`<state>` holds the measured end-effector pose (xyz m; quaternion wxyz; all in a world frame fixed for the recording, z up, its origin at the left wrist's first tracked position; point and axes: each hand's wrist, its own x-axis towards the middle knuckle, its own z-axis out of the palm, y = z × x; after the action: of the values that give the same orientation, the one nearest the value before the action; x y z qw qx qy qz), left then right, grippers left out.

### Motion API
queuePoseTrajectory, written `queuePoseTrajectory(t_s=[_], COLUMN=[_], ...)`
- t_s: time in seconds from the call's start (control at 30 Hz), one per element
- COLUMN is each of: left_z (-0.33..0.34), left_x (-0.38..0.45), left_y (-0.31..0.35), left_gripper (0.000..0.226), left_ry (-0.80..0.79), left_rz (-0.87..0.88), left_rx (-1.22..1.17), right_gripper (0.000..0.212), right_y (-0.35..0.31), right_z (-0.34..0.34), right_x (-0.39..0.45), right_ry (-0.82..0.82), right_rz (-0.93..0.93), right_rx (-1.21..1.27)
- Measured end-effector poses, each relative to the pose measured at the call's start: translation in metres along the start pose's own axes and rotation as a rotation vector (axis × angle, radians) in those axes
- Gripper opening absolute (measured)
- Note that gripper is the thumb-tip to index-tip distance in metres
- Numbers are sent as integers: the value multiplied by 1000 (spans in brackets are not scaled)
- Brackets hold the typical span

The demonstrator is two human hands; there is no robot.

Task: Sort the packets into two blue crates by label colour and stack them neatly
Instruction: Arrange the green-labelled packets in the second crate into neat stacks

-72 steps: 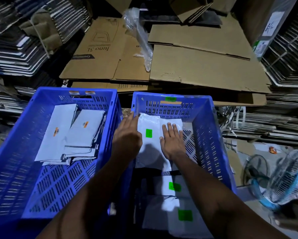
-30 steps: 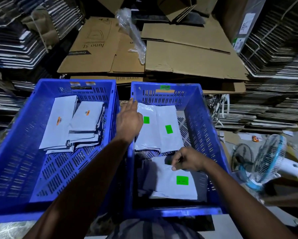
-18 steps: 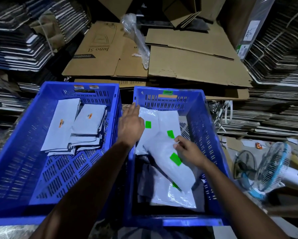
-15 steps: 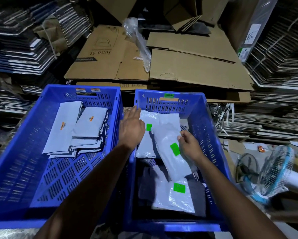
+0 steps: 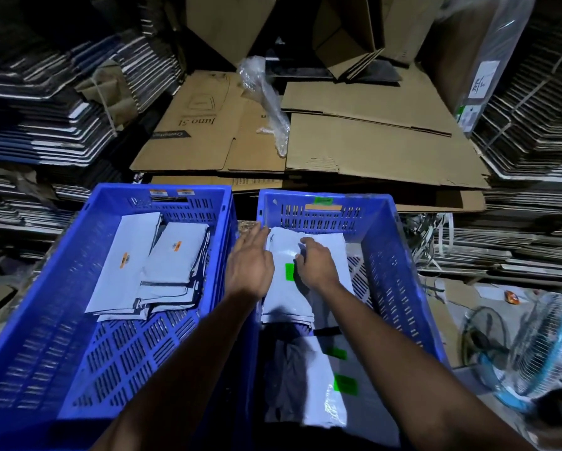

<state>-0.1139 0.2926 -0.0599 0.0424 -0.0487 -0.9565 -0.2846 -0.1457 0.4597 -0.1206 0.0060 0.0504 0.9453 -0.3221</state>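
Note:
Two blue crates stand side by side. The left crate [image 5: 77,288] holds two overlapping piles of white packets with orange labels [image 5: 172,265]. In the right crate [image 5: 400,255], a far stack of green-label packets is topped by one packet [image 5: 286,297]. My right hand [image 5: 317,266] lies on that top packet with fingers curled on its upper part. With straight fingers, my left hand [image 5: 250,268] reaches over the shared crate walls and touches the stack's left edge. More green-label packets [image 5: 338,385] lie at the near end of the right crate.
Flattened cardboard sheets [image 5: 370,148] and a crumpled plastic wrap [image 5: 269,102] lie behind the crates. Stacks of folded cartons [image 5: 28,109] rise on both sides. A small blue-rimmed fan [image 5: 527,346] stands on the floor to the right.
My right hand picked a green-label packet from the crate's near end and carried it forward onto the far stack. My left hand stayed at the stack's left edge.

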Motion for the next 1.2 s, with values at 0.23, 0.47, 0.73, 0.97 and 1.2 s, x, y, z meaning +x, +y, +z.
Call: queuePoseTrajectory(t_s=[0.23,0.47,0.73,0.97,1.2], left_z=[-4,6,4,-2,-7], left_x=[-1,-6,0,-4,-5], left_y=[5,-10,2,3,8], left_gripper=[56,54,66,62,64], left_ry=[0,88,47,58,12], left_rz=[11,158,21,54,20], left_rx=[-14,-22,-62,-43,-66], right_gripper=[60,64,74,80,63], right_y=[-10,-3,6,6,-9], right_z=[46,78,89,90,68], right_x=[11,14,16,14,8], right_ry=[-221,-193,-186,-170,-205], right_rz=[-111,-94,-158,-146,-97], right_rx=[-259,-446,-487,-497,-459])
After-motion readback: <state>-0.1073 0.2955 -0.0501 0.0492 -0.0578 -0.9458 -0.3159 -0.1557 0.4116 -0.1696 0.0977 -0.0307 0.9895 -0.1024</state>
